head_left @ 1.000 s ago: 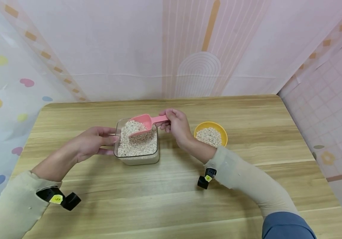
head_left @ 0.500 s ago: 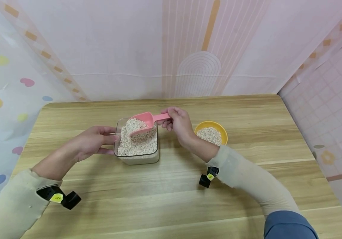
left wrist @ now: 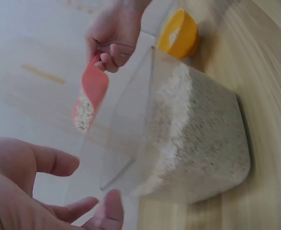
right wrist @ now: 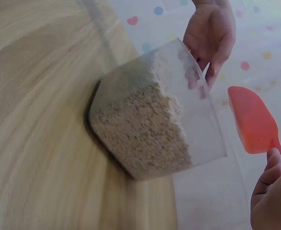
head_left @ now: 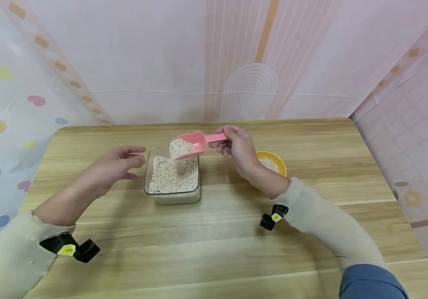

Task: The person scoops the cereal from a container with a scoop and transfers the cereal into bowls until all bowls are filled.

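While the right hand (head_left: 238, 147) pinches the handle of the pink scoop (head_left: 191, 145), loaded with grain and raised just above the clear container (head_left: 172, 176), keep the scoop level. Left hand (head_left: 114, 166) hovers just beside the container's left wall, fingers relaxed and spread, gripping nothing. Yellow bowl (head_left: 275, 160) sits on the surface behind the right wrist; carry the load across slowly to avoid spills.

No text is legible (the yellow wrist tags (head_left: 66, 249) blur)
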